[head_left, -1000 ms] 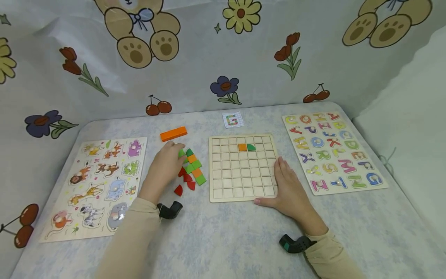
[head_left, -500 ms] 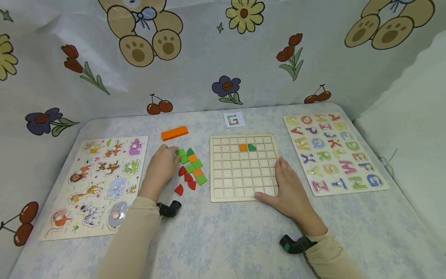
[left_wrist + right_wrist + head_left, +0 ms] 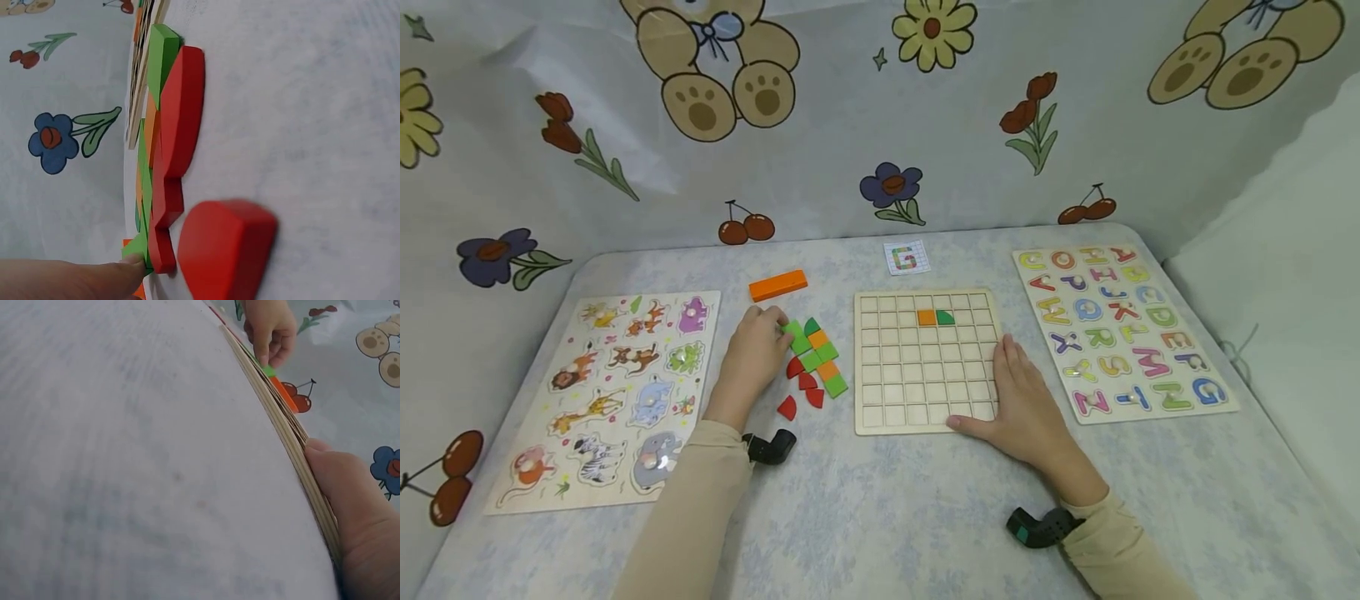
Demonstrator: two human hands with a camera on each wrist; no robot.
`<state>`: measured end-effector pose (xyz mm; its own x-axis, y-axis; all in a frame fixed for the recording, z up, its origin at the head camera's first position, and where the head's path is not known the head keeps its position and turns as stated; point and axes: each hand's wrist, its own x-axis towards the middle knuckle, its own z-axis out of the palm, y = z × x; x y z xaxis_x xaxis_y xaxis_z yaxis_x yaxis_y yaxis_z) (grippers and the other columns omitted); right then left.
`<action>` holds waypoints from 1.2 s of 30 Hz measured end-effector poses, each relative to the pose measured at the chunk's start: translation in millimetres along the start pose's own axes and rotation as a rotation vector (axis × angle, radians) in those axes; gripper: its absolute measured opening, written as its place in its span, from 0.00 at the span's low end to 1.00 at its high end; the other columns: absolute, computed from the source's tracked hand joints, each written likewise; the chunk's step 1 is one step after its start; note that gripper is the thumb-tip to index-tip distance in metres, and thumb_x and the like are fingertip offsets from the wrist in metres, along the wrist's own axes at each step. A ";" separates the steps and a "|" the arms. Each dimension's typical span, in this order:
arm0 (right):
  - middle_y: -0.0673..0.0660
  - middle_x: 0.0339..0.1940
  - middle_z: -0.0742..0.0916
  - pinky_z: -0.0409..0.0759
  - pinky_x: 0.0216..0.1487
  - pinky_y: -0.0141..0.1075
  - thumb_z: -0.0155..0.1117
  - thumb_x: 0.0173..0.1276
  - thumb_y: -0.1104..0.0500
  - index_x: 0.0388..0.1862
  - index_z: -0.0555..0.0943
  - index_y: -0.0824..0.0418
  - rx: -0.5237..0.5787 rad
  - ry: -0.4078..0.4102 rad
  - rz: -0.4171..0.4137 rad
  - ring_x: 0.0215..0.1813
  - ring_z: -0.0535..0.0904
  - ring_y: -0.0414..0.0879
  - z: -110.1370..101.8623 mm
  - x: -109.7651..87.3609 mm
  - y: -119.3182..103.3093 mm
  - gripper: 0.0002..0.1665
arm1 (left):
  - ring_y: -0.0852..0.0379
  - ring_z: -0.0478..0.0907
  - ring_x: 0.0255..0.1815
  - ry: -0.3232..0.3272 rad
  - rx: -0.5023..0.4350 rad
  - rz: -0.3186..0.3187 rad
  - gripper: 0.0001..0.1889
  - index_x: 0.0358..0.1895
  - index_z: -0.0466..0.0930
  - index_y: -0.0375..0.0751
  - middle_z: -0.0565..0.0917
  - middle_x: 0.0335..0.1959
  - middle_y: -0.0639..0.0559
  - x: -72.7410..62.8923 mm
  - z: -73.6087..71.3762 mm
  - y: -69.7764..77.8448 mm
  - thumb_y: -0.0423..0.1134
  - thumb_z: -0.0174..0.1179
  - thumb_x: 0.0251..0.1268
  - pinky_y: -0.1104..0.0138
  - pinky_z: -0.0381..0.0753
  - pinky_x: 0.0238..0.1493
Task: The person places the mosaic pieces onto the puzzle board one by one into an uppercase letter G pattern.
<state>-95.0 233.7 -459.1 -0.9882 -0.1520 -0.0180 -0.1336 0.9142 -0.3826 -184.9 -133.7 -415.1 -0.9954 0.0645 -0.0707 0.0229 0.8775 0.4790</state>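
Observation:
My left hand (image 3: 756, 350) is at the left side of a group of small wooden blocks, thumb and fingertips pinching a green square block (image 3: 132, 246). Around it lie green, orange and red pieces, among them a red quarter-round block (image 3: 225, 244). The right hand (image 3: 1030, 404) rests against the right edge of a wooden grid board (image 3: 895, 400), fingers straight, its thumb on the near edge. Set in the board's grid are an orange square (image 3: 927, 317) and a dark green quarter-round piece (image 3: 945, 317). In the head view, the left fingers partly hide the pinched block.
An orange bar (image 3: 778, 286) lies behind the blocks. A small card (image 3: 907, 257) with a coloured G pattern lies behind the board. An animal puzzle (image 3: 647, 350) is at left, a letter puzzle (image 3: 1123, 333) at right. A printed cloth (image 3: 820, 108) hangs behind the table.
The left hand has drawn back slightly from over the blocks, then closed its fingertips on the green block at the left side. The right hand stays at the board; the head view shifts slightly.

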 end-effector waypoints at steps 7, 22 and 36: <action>0.67 0.82 0.46 0.49 0.78 0.58 0.64 0.43 0.16 0.80 0.41 0.70 -0.013 -0.008 -0.014 0.83 0.43 0.63 -1.0 -0.6 4.4 0.85 | 0.45 0.75 0.40 -0.001 -0.017 0.022 0.09 0.49 0.73 0.37 0.76 0.42 0.41 2.6 3.4 1.6 0.37 0.58 0.72 0.57 0.78 0.43; 0.65 0.83 0.45 0.49 0.78 0.58 0.65 0.44 0.17 0.80 0.40 0.68 0.011 0.027 -0.017 0.83 0.42 0.62 2.8 -2.4 9.0 0.84 | 0.47 0.78 0.41 -0.017 -0.167 -0.054 0.08 0.51 0.75 0.46 0.82 0.44 0.45 5.6 2.1 6.2 0.41 0.56 0.74 0.59 0.79 0.42; 0.64 0.83 0.44 0.49 0.78 0.57 0.64 0.43 0.16 0.80 0.39 0.68 0.030 0.027 -0.030 0.83 0.42 0.62 3.0 0.2 7.0 0.85 | 0.49 0.76 0.35 -0.085 -0.384 0.036 0.07 0.48 0.77 0.52 0.82 0.42 0.50 22.9 23.7 83.0 0.42 0.60 0.72 0.63 0.76 0.31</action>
<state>-95.8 238.9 -464.6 -0.9856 -0.1683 0.0189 -0.1612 0.8978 -0.4098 -203.6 -48.1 -397.7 -0.9831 0.1451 -0.1120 0.0054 0.6335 0.7737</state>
